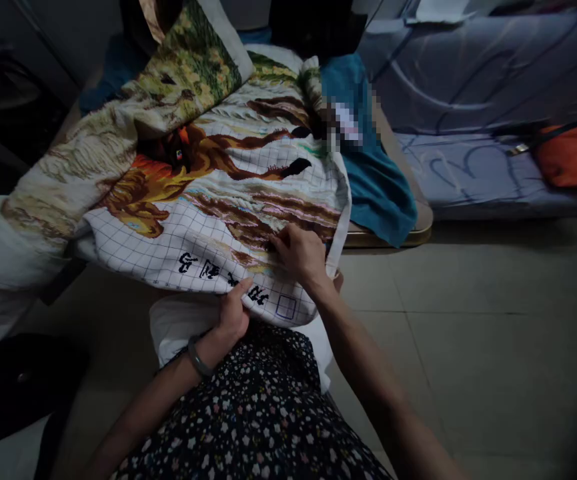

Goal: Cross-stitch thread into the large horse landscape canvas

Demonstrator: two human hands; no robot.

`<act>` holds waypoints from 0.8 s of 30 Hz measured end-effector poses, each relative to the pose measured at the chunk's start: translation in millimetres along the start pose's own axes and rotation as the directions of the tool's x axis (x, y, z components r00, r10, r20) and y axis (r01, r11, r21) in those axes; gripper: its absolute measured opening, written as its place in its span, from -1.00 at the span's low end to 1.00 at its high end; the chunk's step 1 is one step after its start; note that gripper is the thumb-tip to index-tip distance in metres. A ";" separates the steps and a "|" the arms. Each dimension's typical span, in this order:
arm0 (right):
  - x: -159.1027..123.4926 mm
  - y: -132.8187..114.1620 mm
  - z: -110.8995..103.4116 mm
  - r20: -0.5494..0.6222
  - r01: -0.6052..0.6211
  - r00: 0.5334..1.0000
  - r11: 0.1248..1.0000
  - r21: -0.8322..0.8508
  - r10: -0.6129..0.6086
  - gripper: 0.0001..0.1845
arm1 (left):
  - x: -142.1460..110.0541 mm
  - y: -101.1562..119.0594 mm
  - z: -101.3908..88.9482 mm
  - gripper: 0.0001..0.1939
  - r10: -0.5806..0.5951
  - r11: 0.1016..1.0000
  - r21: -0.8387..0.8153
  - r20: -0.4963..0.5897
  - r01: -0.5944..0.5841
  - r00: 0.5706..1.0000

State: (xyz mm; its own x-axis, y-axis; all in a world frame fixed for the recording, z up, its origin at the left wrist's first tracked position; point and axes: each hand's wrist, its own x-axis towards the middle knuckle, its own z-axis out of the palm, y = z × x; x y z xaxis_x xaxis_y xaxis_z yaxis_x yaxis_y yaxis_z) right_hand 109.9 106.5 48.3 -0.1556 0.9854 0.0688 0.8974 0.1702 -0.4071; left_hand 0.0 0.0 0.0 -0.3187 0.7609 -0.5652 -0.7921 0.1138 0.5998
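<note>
A large cross-stitch cloth [208, 233] with a printed grid, brown and orange stitching and black characters spreads in front of me over my lap. My left hand [234, 313], a bangle [199, 357] on its wrist, holds the near edge, thumb on top and fingers under the fabric. My right hand [301, 252] is closed in a pinch against the brown stitched area near the cloth's right side. Whatever its fingertips hold is too small to make out. Part of the cloth is folded over at the upper left.
Beneath the cloth's far part, a teal cloth [383, 180] covers a low table [421, 223] with a rounded edge. A patterned sofa [468, 87] stands at the back right, with an orange bag [575, 155] on its seat. Tiled floor [478, 333] lies at the right.
</note>
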 end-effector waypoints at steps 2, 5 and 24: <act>-4.0 3.8 -0.2 0.016 0.023 1.000 1.000 0.021 -0.023 -0.79 | -0.2 0.5 1.9 -0.45 0.015 1.000 0.008 -0.001 -0.015 1.000; -15.5 11.8 -3.4 0.009 0.058 0.998 0.978 0.199 -0.061 -0.82 | -0.8 2.1 5.3 -0.47 0.038 0.999 0.017 0.030 -0.039 0.999; -79.5 7.6 26.8 0.315 -0.276 0.949 0.522 0.807 0.015 -0.76 | 7.0 -2.8 5.3 -0.53 0.036 0.997 0.064 -0.045 -0.033 0.998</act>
State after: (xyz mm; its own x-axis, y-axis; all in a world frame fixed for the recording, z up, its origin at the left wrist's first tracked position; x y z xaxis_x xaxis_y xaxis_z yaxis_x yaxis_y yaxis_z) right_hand 118.0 29.4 15.3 -0.2649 0.9370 -0.2279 0.1778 -0.1848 -0.9665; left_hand 2.8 8.4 -2.7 -0.3704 0.7348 -0.5682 -0.7463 0.1288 0.6531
